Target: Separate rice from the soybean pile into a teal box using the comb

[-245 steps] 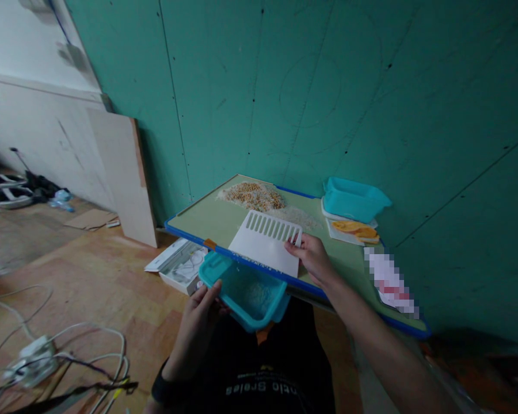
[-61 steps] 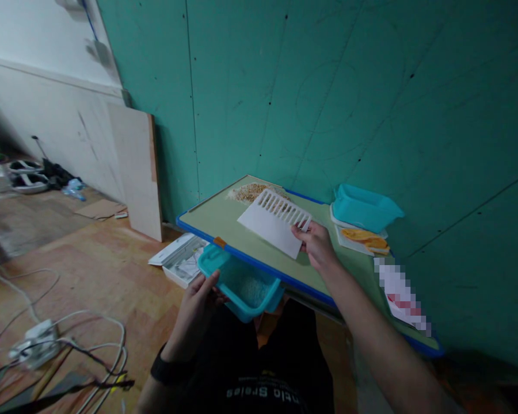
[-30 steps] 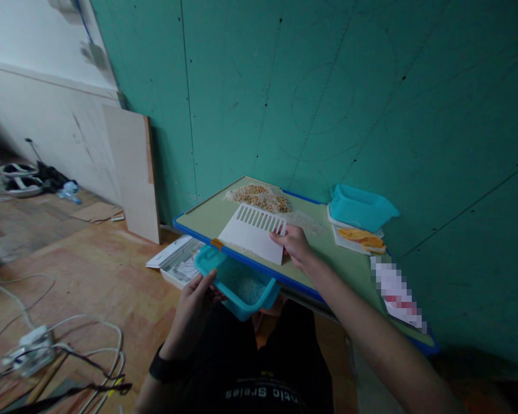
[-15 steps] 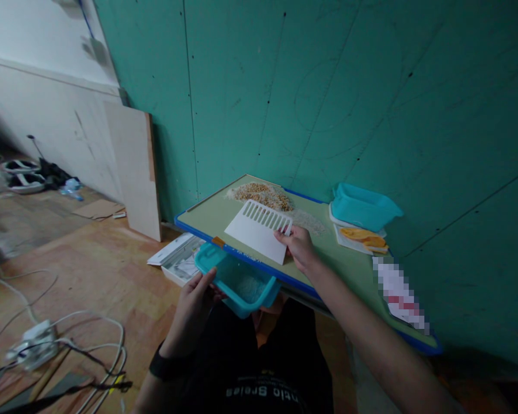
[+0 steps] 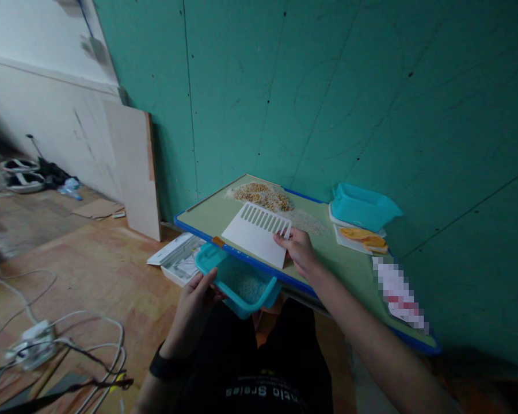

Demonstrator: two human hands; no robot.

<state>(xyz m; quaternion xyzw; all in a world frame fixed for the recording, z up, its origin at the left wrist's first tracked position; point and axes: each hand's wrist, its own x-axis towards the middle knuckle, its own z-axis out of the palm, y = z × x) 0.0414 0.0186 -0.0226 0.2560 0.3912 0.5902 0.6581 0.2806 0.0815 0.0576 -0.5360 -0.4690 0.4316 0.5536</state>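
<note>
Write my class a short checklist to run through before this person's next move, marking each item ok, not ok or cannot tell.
1. Left hand grips the teal container: ok, thumb over the rim.
2. Container sits below the near edge of the table: ok.
3. Right hand holds the white slotted plate: ok, by its slotted end.
4. Plate lies flush on the table: cannot tell from this one angle.
5. Yellow kernels are free of pale grains: not ok, both are mixed in the heap.
</note>
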